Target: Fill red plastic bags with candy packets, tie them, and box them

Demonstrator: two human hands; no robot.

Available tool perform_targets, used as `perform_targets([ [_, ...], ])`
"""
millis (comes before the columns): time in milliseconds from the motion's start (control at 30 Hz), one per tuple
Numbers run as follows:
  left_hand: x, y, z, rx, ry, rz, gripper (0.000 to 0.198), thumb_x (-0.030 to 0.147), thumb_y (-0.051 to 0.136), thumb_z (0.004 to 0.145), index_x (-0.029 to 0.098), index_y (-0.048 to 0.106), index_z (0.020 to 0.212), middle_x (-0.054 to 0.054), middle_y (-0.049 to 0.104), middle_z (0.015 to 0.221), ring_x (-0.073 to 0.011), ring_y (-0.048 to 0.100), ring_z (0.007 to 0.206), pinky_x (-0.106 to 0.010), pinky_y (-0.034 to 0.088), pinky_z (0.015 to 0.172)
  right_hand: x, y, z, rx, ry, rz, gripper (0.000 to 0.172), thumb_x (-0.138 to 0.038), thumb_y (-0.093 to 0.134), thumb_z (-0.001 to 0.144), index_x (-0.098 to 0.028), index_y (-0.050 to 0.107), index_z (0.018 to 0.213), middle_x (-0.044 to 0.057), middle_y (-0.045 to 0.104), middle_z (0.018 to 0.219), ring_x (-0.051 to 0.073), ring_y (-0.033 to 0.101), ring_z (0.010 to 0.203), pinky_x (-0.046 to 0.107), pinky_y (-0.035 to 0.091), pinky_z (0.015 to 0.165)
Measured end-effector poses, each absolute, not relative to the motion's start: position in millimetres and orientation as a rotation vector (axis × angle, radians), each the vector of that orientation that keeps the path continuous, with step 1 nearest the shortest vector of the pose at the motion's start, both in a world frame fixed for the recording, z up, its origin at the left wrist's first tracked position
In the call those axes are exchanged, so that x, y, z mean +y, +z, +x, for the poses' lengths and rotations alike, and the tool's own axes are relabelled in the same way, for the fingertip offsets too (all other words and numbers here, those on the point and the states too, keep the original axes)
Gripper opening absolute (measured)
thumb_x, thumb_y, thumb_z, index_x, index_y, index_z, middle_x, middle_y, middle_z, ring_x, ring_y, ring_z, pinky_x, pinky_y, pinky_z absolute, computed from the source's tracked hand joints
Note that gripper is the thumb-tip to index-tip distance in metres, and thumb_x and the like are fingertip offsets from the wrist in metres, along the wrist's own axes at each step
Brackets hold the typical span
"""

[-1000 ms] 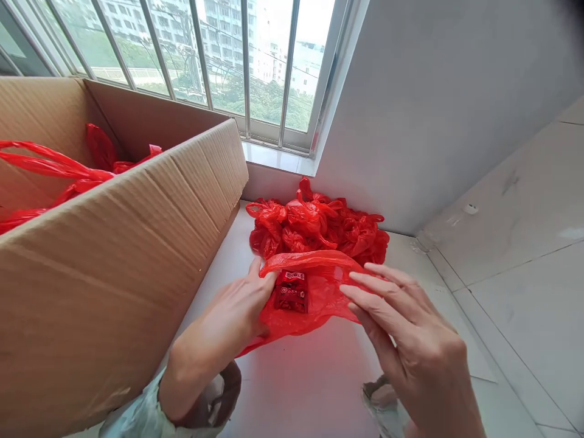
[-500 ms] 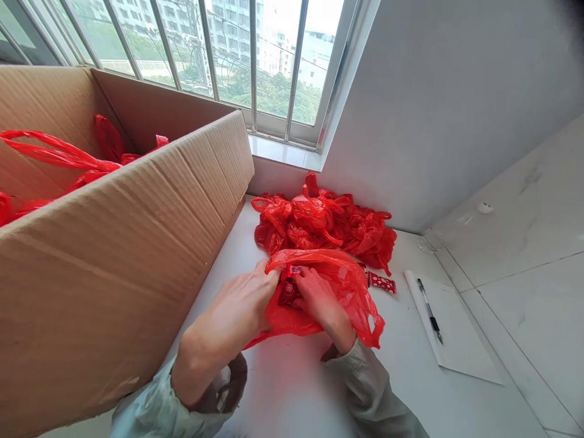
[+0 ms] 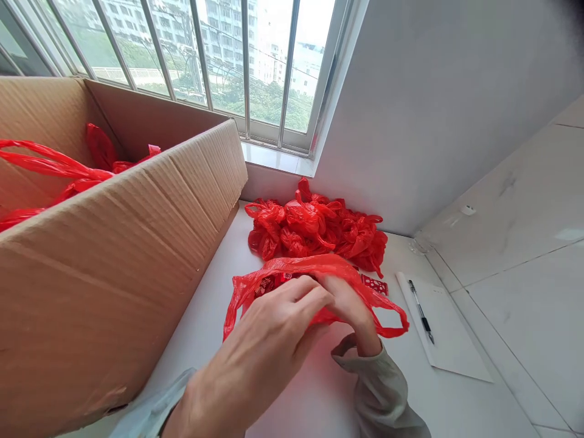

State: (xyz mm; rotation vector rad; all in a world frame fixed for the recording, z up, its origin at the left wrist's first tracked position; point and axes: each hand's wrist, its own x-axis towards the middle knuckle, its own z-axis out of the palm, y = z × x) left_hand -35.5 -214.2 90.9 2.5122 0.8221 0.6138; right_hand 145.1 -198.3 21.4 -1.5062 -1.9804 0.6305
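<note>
A thin red plastic bag [image 3: 301, 266] lies spread on the white table, its mouth towards me and a loop handle out at each side. Small dark red packets [image 3: 269, 285] show inside at the left. My left hand [image 3: 278, 328] crosses in front of the mouth, its fingers bent and closed around the bag's near rim. Its fingertips are partly hidden. Beside it, my right hand [image 3: 349, 304] reaches into the bag from the right. Its fingers are out of sight behind the left hand and the plastic.
Several knotted red bags [image 3: 314, 225] are heaped against the wall. A large cardboard box [image 3: 137, 243] holding more red bags stands at the left. A dotted red packet [image 3: 375, 285] lies right of the bag. Further right, a pen [image 3: 422, 313] rests on white paper [image 3: 456, 340].
My left hand has moved right and nearer, from the bag's left edge to across its front. My right hand has shifted slightly right. The bag is spread wider, with its left handle now showing.
</note>
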Motion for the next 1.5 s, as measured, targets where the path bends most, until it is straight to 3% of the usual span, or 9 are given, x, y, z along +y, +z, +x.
perform_targets([
  [100,-211,86,-32,1.105,0.455,2.419,0.007,0.015,0.049,0.093,0.021,0.053,0.094,-0.001,0.061,0.093,-0.0185,0.058,0.076,-0.031,0.045,0.063,-205,37,159,-1.839,0.882,-1.456,0.008,-0.022,0.055,0.082,-0.02,0.063,0.084,-0.001,0.063,0.078,0.016,0.059,0.072,0.029,0.05,0.066],
  [300,-195,80,-33,1.178,0.525,2.395,0.011,0.028,0.058,0.09,0.022,0.051,0.094,-0.002,0.063,0.089,-0.0205,0.06,0.081,-0.03,0.045,0.068,-218,61,168,-1.476,1.245,-1.275,0.009,-0.024,0.064,0.078,-0.019,0.062,0.085,-0.002,0.06,0.078,0.014,0.06,0.072,0.029,0.052,0.069],
  [467,-193,81,-35,1.012,0.656,2.35,0.015,0.035,0.063,0.089,0.022,0.056,0.09,0.0,0.066,0.092,-0.018,0.061,0.083,-0.028,0.045,0.07,-225,66,162,-1.324,1.457,-1.155,0.031,-0.021,0.071,0.072,-0.022,0.059,0.1,-0.002,0.062,0.087,0.014,0.064,0.066,0.031,0.056,0.062],
  [633,-186,84,-42,0.974,0.626,2.157,0.001,0.023,0.065,0.084,0.022,0.065,0.084,0.004,0.069,0.081,-0.0138,0.06,0.071,-0.023,0.043,0.063,-223,63,160,-1.338,1.434,-1.123,0.032,-0.015,0.074,0.069,-0.02,0.062,0.097,-0.003,0.063,0.083,0.011,0.06,0.063,0.026,0.053,0.059],
  [833,-177,78,-44,0.877,0.801,1.793,0.01,0.027,0.067,0.082,0.018,0.066,0.077,0.001,0.067,0.073,-0.015,0.06,0.068,-0.023,0.047,0.059,-216,59,160,-1.247,1.349,-1.073,0.038,-0.024,0.079,0.071,-0.023,0.064,0.106,-0.003,0.065,0.083,0.009,0.061,0.062,0.02,0.05,0.057],
  [1000,-176,78,-43,0.83,0.94,1.548,0.011,0.028,0.075,0.076,0.019,0.069,0.079,0.001,0.068,0.072,-0.013,0.059,0.064,-0.022,0.05,0.058,-216,57,166,-1.275,1.434,-1.071,0.022,-0.035,0.077,0.075,-0.015,0.07,0.081,0.001,0.067,0.068,0.012,0.065,0.06,0.023,0.053,0.057],
  [1233,-169,80,-49,0.688,0.772,1.492,0.011,0.026,0.077,0.075,0.017,0.071,0.078,-0.001,0.068,0.074,-0.0139,0.061,0.067,-0.023,0.052,0.062,-221,60,168,-1.312,1.399,-1.096,0.022,-0.036,0.078,0.071,-0.015,0.072,0.068,-0.003,0.059,0.051,0.009,0.053,0.043,0.022,0.049,0.044],
  [1400,-160,84,-64,0.626,0.681,1.619,0.007,0.025,0.073,0.08,0.019,0.072,0.084,-0.002,0.069,0.08,-0.0161,0.065,0.075,-0.024,0.055,0.068,-225,61,165,-1.427,1.176,-1.05,0.019,-0.036,0.077,0.073,-0.018,0.076,0.071,-0.003,0.059,0.052,0.01,0.053,0.045,0.022,0.048,0.044],
  [1500,-159,87,-69,0.588,0.694,1.716,0.025,0.024,0.078,0.076,0.023,0.07,0.1,-0.002,0.07,0.097,-0.0176,0.067,0.087,-0.025,0.056,0.076,-228,65,166,-1.537,0.995,-1.102,0.019,-0.038,0.074,0.078,-0.02,0.077,0.074,-0.002,0.062,0.055,0.011,0.053,0.048,0.023,0.046,0.047],
])
